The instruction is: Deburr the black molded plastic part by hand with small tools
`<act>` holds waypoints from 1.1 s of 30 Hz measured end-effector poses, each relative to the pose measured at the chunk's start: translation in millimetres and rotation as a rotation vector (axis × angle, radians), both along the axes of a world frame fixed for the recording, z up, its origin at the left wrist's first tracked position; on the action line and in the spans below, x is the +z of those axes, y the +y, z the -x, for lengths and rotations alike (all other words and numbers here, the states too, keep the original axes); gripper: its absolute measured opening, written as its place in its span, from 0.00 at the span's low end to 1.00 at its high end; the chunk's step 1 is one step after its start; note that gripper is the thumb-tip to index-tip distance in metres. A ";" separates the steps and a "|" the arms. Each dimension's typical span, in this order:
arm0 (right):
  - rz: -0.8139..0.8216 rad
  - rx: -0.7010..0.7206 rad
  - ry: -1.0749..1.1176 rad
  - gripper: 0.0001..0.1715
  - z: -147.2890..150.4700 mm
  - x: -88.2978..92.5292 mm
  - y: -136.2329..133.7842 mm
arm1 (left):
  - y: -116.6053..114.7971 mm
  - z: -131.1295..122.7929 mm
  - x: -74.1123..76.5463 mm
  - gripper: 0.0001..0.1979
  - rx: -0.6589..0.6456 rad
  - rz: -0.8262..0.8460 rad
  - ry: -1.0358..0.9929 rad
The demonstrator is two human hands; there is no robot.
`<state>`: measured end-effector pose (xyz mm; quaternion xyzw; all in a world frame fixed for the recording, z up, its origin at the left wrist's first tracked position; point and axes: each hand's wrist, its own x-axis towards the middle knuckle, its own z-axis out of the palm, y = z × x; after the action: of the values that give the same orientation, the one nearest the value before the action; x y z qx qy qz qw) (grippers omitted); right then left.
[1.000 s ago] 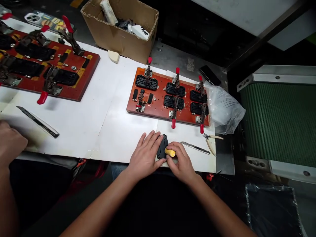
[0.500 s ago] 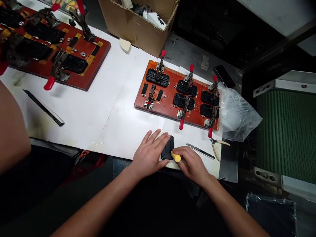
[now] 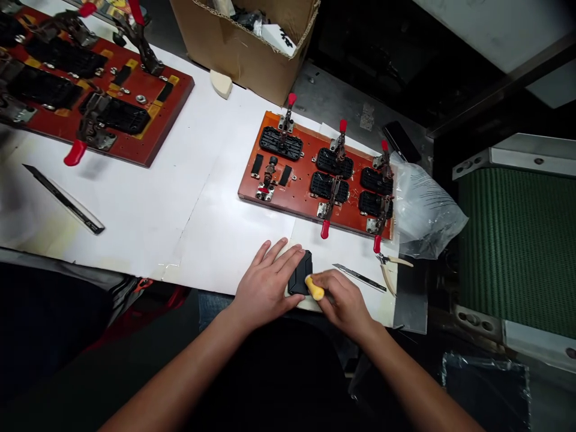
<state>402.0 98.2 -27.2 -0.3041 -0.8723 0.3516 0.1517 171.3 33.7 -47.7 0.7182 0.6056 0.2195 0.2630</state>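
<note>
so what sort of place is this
Likely a factory or workshop: a reddish board with red-handled clamps and black parts, a ribbed green belt like a conveyor's, and pliers.

Left hand (image 3: pixel 266 282) palm down, right hand (image 3: pixel 342 301) curled, forearms (image 3: pixel 191 366) angled inward

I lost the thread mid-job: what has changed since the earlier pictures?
The yellow handle in the right hand has swung so its free end points more toward the person. A co-worker's arm has left view on the left. No new grasp or release shows; the left hand stays against the black part. The cutters stay put.
</note>
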 end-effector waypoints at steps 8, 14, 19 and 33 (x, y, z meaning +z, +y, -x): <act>-0.002 -0.056 0.012 0.19 9.2 1.0 -1.8 | 1.1 -0.7 -4.0 0.41 -0.001 -0.036 0.043; 0.039 -0.058 -0.048 0.12 12.7 4.1 9.5 | 1.8 -1.5 -3.8 0.43 -0.012 -0.054 0.053; -0.001 -0.166 -0.086 0.07 20.8 4.5 22.9 | 1.9 -1.9 -5.1 0.46 0.004 -0.055 0.039; 0.108 -0.355 -0.183 0.11 33.5 11.4 30.6 | 0.3 -3.3 -4.7 0.49 0.023 -0.073 -0.013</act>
<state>368.5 128.9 -15.8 -0.4916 -0.7949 0.3365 0.1148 174.6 34.0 -52.4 0.7189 0.6038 0.2489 0.2380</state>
